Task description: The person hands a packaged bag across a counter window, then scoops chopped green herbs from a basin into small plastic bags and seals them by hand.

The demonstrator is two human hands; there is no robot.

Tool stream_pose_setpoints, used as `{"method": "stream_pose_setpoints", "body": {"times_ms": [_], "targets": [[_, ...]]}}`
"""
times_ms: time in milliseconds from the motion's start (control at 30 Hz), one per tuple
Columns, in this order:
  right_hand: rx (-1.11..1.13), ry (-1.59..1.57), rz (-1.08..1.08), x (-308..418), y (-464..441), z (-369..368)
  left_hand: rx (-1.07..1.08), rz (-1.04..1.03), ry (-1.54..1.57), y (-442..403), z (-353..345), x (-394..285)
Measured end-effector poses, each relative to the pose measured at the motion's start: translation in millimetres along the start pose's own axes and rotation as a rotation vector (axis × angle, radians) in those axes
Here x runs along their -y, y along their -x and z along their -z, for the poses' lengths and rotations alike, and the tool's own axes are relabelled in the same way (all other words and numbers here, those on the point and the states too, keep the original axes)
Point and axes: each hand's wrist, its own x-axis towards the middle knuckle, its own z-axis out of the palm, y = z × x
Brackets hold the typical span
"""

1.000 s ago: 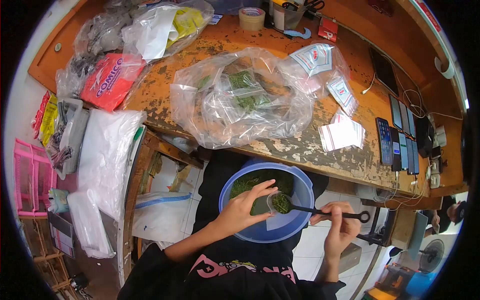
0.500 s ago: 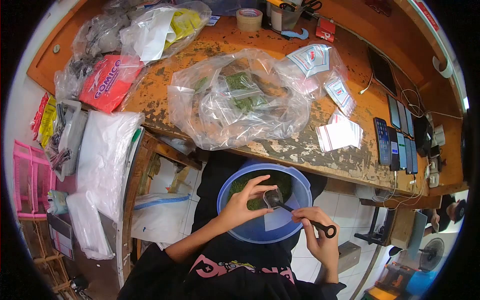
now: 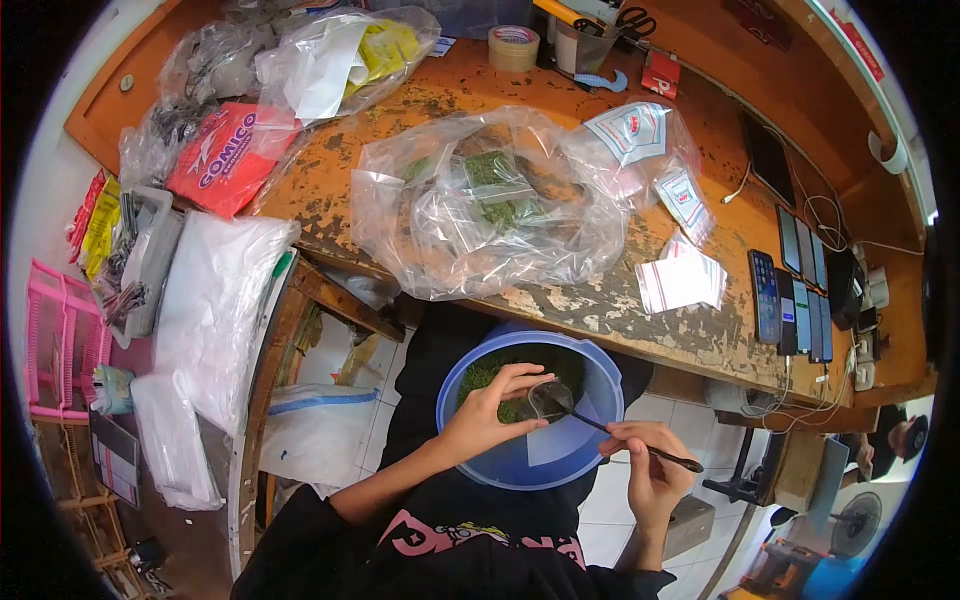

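Observation:
A small clear plastic bag (image 3: 548, 398) is pinched by its edge between the fingers and thumb of my left hand (image 3: 492, 412). My right hand (image 3: 652, 462) grips the black handle of a spoon (image 3: 590, 424). The spoon's far end is at the bag's mouth; I cannot tell how deep it sits or how much it carries. Both are above a blue plastic basin (image 3: 612, 380) in my lap. Inside the basin lie loose green, moss-like material (image 3: 480, 376) and a pale flat piece (image 3: 555, 446).
On the worn wooden table (image 3: 560, 300) lies a large clear bag (image 3: 400, 235) containing small green-filled bags. Small zip bags (image 3: 685, 280) are stacked to its right, beside several phones (image 3: 765, 295) and cables. Plastic sheets (image 3: 215, 310) are at left. Another person (image 3: 890, 440) appears far right.
The spoon's handle has turned, its free end swinging right, and my right hand has shifted slightly right. My left hand still holds the small bag in nearly the same place.

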Motion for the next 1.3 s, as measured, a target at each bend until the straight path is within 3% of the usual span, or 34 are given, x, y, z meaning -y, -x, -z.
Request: {"method": "stream_pose_setpoints", "body": {"times_ms": [367,467,533,600,667,700,733,800,833,933,1067,1100,1167,1300], "targets": [[0.028,0.066,0.061,-5.3,1.8,-0.9,0.008,0.028,-0.001,0.4,-1.6,1.5],[-0.033,0.034,0.058,-7.0,1.6,-3.1,0.002,0.038,-0.017,0.6,-1.1,-0.3],[-0.257,-0.106,-0.096,-2.7,0.2,-6.2,0.0,0.039,-0.028,0.6,0.6,0.3],[-0.27,-0.11,-0.096,-10.1,0.5,2.0,-0.004,0.039,-0.039,1.7,4.2,7.3],[-0.466,-0.177,-0.091,-17.8,4.6,7.0,0.004,0.078,0.228,3.5,10.9,17.1],[-0.438,-0.148,-0.114,-21.0,7.9,11.2,0.015,0.087,0.447,6.6,13.7,13.9],[-0.436,-0.151,-0.114,-23.0,10.0,8.9,0.012,0.088,0.445,6.1,18.7,9.5],[-0.182,-0.12,-0.232,-28.5,14.3,2.4,0.064,-0.014,0.621,3.2,27.7,3.6],[0.176,0.073,-0.345,-35.8,16.9,6.6,0.074,-0.057,0.619,1.2,28.8,4.6],[0.473,0.354,-0.079,-44.7,22.2,-30.0,0.085,-0.034,0.685,-6.2,24.6,-8.6],[0.189,-0.195,-0.297,-56.5,18.4,-63.0,0.141,0.05,0.758,-11.3,10.4,-20.7],[0.104,-0.416,-0.359,-61.6,18.0,-65.9,0.097,-0.038,0.552,-10.8,7.0,-20.9],[0.074,-0.382,-0.379,-69.8,20.0,-67.1,0.021,-0.151,0.167,-11.0,7.8,-31.6],[-0.005,-0.307,-0.414,-67.6,21.6,-63.2,-0.098,0.0,0.438,-5.0,2.8,-21.2]]}}
